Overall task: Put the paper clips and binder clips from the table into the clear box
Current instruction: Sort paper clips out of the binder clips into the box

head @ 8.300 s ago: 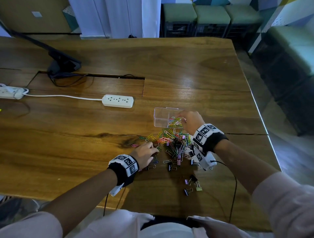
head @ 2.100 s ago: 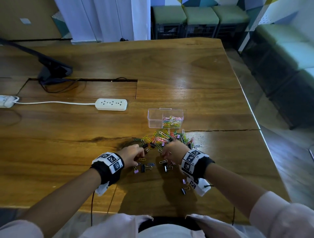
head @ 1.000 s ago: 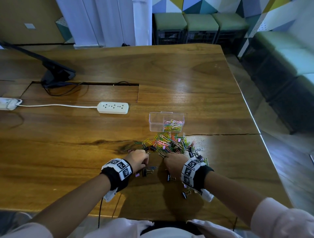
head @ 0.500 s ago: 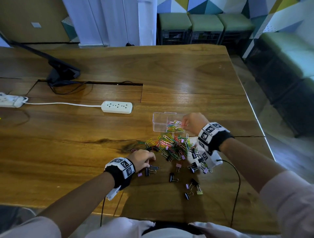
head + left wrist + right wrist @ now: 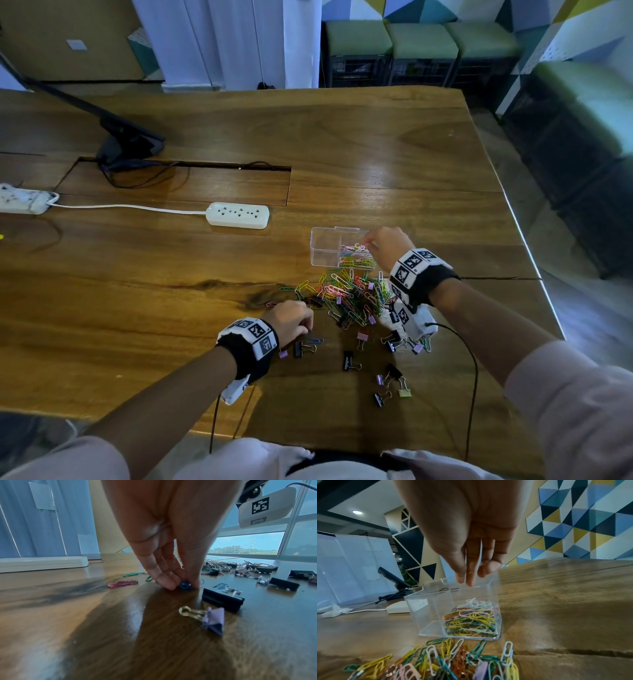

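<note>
Head view, near to far. At 6 o'clock, loose binder clips [image 5: 390,380] lie scattered on the desk [image 5: 137,308]. At 7 o'clock the left hand [image 5: 289,320] reaches down to the desk, its fingers [image 5: 164,581] pinching a small blue clip [image 5: 186,585] that touches the wood; a black binder clip [image 5: 223,599] and a lilac one [image 5: 214,620] lie just beside. The pile of coloured paper clips [image 5: 349,294] sits at centre. At 1 o'clock the right hand [image 5: 387,245] hangs over the box [image 5: 325,246], fingers [image 5: 471,573] straight, loosely apart, holding nothing; clips fill the box's right compartment. A power strip [image 5: 238,215] lies at 11 o'clock.
</note>
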A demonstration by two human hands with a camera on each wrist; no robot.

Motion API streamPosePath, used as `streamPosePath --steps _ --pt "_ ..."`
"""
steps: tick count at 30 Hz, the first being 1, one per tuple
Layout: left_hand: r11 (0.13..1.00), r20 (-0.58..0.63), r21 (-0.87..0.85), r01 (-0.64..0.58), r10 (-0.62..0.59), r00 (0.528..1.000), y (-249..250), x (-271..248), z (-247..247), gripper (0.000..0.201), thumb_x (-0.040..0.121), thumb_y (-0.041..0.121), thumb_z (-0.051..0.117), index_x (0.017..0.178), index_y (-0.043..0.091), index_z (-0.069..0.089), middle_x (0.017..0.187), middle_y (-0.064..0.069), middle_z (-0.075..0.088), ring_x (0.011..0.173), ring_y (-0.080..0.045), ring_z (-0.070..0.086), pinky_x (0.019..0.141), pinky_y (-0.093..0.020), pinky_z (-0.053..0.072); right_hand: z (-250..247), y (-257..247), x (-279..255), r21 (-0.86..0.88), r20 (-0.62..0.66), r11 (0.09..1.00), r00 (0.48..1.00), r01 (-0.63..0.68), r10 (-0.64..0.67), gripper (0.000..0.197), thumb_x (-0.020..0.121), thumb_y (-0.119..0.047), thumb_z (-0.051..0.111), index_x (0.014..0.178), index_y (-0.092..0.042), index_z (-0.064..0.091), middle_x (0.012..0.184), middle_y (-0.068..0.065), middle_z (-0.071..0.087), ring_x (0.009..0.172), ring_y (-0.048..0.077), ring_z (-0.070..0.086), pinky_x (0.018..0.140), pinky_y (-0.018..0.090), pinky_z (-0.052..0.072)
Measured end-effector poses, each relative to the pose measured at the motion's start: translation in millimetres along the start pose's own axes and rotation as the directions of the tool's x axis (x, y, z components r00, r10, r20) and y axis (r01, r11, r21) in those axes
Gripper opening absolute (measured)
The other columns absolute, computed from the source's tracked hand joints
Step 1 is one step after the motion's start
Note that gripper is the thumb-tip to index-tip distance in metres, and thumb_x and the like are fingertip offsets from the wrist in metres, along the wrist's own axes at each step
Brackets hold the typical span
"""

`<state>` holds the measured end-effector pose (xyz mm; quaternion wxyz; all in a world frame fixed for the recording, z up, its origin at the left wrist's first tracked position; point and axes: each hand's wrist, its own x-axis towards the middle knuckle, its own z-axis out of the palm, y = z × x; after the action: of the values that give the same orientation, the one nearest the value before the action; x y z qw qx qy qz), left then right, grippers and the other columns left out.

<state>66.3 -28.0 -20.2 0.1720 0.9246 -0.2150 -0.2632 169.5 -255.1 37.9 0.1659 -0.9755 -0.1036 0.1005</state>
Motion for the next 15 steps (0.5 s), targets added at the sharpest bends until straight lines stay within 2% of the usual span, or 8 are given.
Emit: streamPosePath --steps 2,5,6,8,9,10,13,15 --pt "1.000 0.012 -0.023 -0.007 0.008 1.000 0 0 -1 0.010 0.090 0.018 0.058 0.095 0.012 0.065 0.105 -0.003 0.062 0.099 -0.018 0.057 0.086 -0.030 0.046 1 1 -9 0.005 -0.033 0.999 0.999 0.034 -0.033 0.029 0.094 -0.009 0.045 0.111 -0.019 0.066 0.111 0.003 0.068 0.081 0.015 0.067 0.076 0.026 0.055" --pt "0.999 0.044 -0.041 -0.031 0.033 0.998 3 -1 -2 0.010 0.090 0.019 0.059 0.095 0.013 0.065 0.102 -0.003 0.064 0.096 -0.018 0.059 0.083 -0.030 0.048 1 8 -29 0.061 -0.048 0.998 0.999 0.025 -0.022 0.029 0.092 -0.007 0.047 0.111 -0.021 0.064 0.114 0.003 0.066 0.058 0.005 0.054 0.064 0.020 0.050" --pt "0.999 0.047 -0.033 -0.039 0.041 0.998 5 0 -1 0.010 0.090 0.019 0.059 0.095 0.013 0.065 0.102 -0.003 0.064 0.095 -0.018 0.059 0.082 -0.030 0.047 0 12 -36 0.077 -0.038 0.997 0.999 0.009 -0.006 0.029 0.091 -0.007 0.048 0.110 -0.020 0.065 0.114 0.003 0.066 0.061 0.005 0.055 0.067 0.020 0.050" --pt "0.999 0.036 -0.006 -0.041 0.041 0.999 11 0 1 0.012 0.090 0.021 0.058 0.097 0.012 0.065 0.103 -0.003 0.064 0.097 -0.018 0.058 0.082 -0.029 0.045 2 21 -49 0.059 0.000 0.998 1.000 -0.008 0.008 0.028 0.090 -0.006 0.049 0.109 -0.017 0.066 0.116 0.000 0.064 0.092 0.012 0.062 0.083 0.021 0.046" --pt "0.999 0.030 0.010 -0.034 0.033 0.999 14 0 3 0.014 0.091 0.022 0.058 0.098 0.012 0.064 0.104 -0.003 0.063 0.099 -0.017 0.058 0.082 -0.028 0.045 3 25 -54 0.049 0.017 0.999 1.000 -0.013 0.012 0.028 0.088 -0.007 0.050 0.108 -0.017 0.066 0.116 -0.001 0.064 0.106 0.015 0.058 0.090 0.023 0.044" --pt "0.999 0.024 0.029 -0.025 0.024 0.999 16 0 4 0.015 0.091 0.023 0.057 0.100 0.012 0.064 0.106 -0.003 0.063 0.100 -0.018 0.057 0.083 -0.028 0.045 4 30 -60 0.056 0.029 0.998 0.999 -0.032 0.031 0.027 0.087 -0.007 0.050 0.107 -0.017 0.067 0.114 -0.001 0.065 0.109 0.015 0.057 0.090 0.024 0.043" --pt "0.998 0.019 0.068 0.011 -0.012 1.000 20 -2 8 0.022 0.091 0.030 0.059 0.103 0.013 0.062 0.108 -0.003 0.060 0.103 -0.018 0.055 0.085 -0.028 0.045 9 42 -78 0.091 0.081 0.986 0.988 -0.142 0.135 0.022 0.087 -0.010 0.053 0.103 -0.018 0.065 0.102 -0.002 0.064 0.091 0.011 0.057 0.074 0.019 0.042" --pt "0.996 0.021 0.085 0.032 -0.033 0.999 23 -4 8 0.026 0.088 0.033 0.062 0.105 0.012 0.060 0.110 -0.003 0.058 0.103 -0.019 0.054 0.085 -0.029 0.044 13 52 -89 0.081 0.130 0.975 0.972 -0.207 0.195 0.016 0.087 -0.012 0.057 0.100 -0.020 0.064 0.098 -0.004 0.063 0.085 0.009 0.057 0.072 0.019 0.045"
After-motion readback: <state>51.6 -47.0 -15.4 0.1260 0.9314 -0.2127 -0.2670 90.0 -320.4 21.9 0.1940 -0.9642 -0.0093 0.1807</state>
